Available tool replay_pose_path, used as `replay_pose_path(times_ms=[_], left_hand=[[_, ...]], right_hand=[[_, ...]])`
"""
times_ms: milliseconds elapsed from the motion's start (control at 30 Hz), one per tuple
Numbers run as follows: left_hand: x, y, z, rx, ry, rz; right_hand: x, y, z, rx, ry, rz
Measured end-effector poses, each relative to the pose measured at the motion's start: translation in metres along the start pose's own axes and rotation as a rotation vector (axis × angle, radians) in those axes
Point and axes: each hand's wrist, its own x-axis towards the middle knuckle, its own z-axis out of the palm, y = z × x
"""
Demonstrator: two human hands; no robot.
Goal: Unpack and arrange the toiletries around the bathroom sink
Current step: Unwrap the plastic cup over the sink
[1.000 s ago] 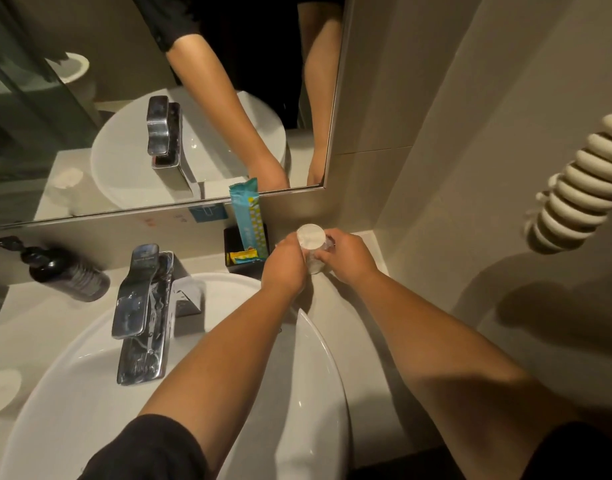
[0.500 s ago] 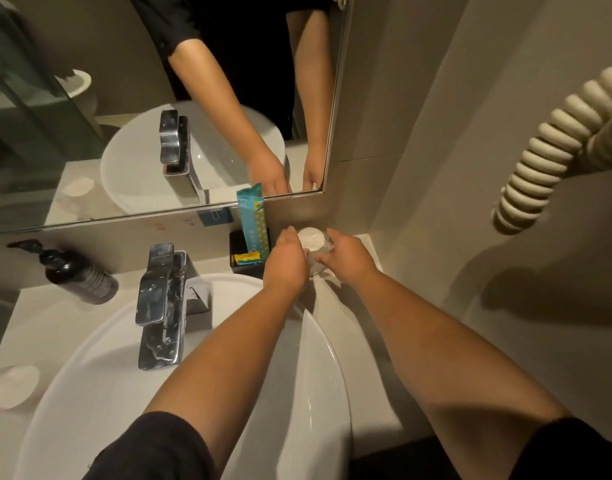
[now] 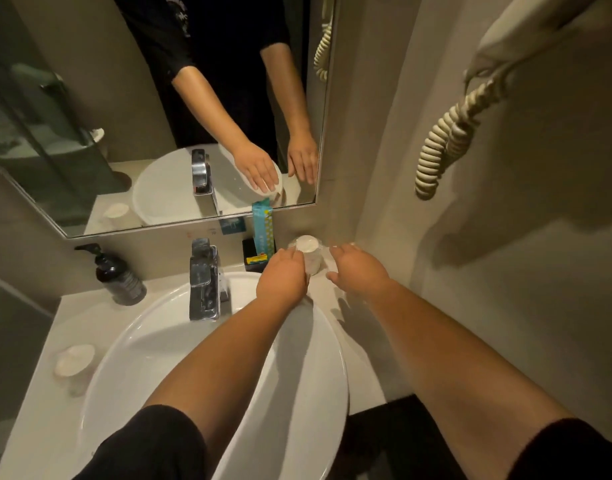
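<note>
Head view: a second ago both hands were closed around the wrapped cup [image 3: 308, 252] at the back right corner of the counter [image 3: 45, 386]; now they have loosened. The right hand [image 3: 358, 268] has drawn off to the cup's right, fingers spread and relaxed, holding nothing and apart from the cup. The left hand [image 3: 284, 275] stays just beside the cup on its left, fingers straight; whether the fingertips touch the wrap I cannot tell. The cup stands upright on the counter between the 2 hands, next to the black holder [image 3: 251, 251] with the blue packet [image 3: 263, 230], near the mirror [image 3: 152, 133]. I judge this cup as placed. Both forearms reach forward over the right side of the sink [image 3: 142, 344], palms down. A second wrapped cup [image 3: 74, 358] sits at the left edge of the counter.
</note>
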Motion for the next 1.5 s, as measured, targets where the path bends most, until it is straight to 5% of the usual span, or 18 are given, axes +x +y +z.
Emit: replay_pose_path(times_ms=[333,700,1067,1500], left_hand=[[-0.094,0.017,-0.02,0.271,0.068,0.041],[-0.243,0.007,-0.033,0.251,0.144,-0.235],[-0.34,-0.101,-0.072,0.333,0.169,-0.479],[-0.318,-0.272,-0.088,0.103,0.036,-0.558]], right_hand=[[-0.089,-0.017,0.005,-0.116,0.083,-0.132],[-0.174,-0.085,0.03,-0.087,0.108,-0.346],[-0.165,-0.232,0.046,-0.083,0.024,-0.591],[-0.078,-0.364,0.082,0.047,-0.123,-0.467]])
